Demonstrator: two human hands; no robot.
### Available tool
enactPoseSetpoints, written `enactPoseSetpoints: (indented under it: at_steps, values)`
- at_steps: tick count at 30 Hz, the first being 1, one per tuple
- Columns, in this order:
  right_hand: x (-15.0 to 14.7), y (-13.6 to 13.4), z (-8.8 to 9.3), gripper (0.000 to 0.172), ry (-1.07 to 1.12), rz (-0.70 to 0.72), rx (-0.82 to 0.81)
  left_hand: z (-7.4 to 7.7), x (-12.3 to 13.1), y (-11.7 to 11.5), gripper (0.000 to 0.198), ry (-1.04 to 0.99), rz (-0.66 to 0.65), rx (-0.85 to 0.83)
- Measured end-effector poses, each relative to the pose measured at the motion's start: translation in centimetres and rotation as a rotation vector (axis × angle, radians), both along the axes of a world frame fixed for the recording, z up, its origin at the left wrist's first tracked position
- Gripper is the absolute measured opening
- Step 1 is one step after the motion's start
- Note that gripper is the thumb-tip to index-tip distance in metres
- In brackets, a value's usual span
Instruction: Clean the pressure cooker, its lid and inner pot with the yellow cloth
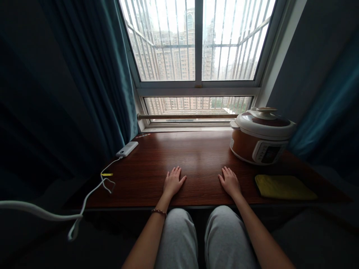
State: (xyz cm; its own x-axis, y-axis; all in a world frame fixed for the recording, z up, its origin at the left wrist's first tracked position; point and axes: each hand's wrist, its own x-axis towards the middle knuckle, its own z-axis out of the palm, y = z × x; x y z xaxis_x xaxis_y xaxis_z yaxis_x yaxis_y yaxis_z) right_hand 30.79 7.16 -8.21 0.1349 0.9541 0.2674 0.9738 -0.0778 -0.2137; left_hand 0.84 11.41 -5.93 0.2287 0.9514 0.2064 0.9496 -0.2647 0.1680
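My left hand [173, 182] lies palm down on the dark reddish wooden table [196, 153], fingers apart and holding nothing. Palm down too, my right hand [230, 181] rests a short way to its right with its fingers spread. Closest to the right hand are a folded yellow-green cloth [284, 187], flat near the front edge, and behind it a white and brown electric pressure cooker [260, 138] with its lid on. Neither hand touches them.
At the table's left a white power bank [127, 149] has a white cable [91, 192] that hangs over the edge. A small yellow strip [107, 174] lies beside the cable. Blue curtains [112, 86] flank the barred window [168, 45], with a horizontal rod [187, 117] across its lower part.
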Motion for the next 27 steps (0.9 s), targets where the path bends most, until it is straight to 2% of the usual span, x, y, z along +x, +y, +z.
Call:
enactPoseSetpoints:
  at_steps: [27]
  values:
    - [0.03,-0.09,-0.04,0.05,0.008,0.012,0.023,-0.47,-0.12,0.19,0.058,-0.004,-0.009,0.018]
